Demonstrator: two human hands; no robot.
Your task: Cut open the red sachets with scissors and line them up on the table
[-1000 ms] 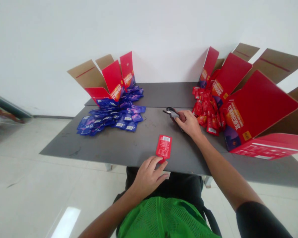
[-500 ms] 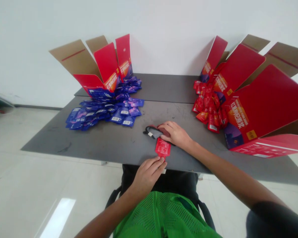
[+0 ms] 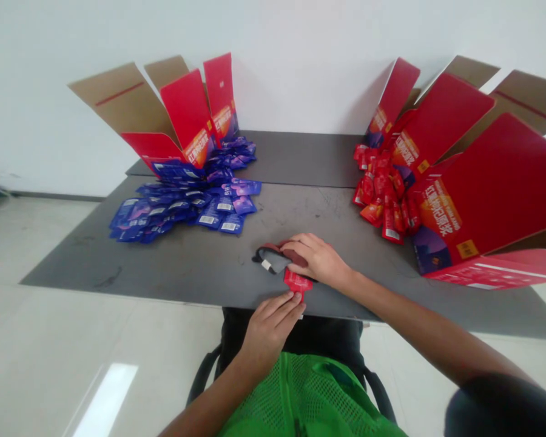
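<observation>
Red sachet (image 3: 297,282) is lying at the near edge of the desk (image 3: 200,273), the grip of the left hand (image 3: 268,331) pinching its near end. Just beyond, the right hand (image 3: 319,261) is keeping its grip clamped on 1 dark tool (image 3: 271,260) (grey and red parts showing).

Left forearm bare, rising from the lower left, left grip (image 3: 273,320) palm down, fingers straight and close together, thumb out of sight, right arm stretched in from the lower right, right grip (image 3: 319,261) palm down just beyond the left, fingers curled closed.
</observation>
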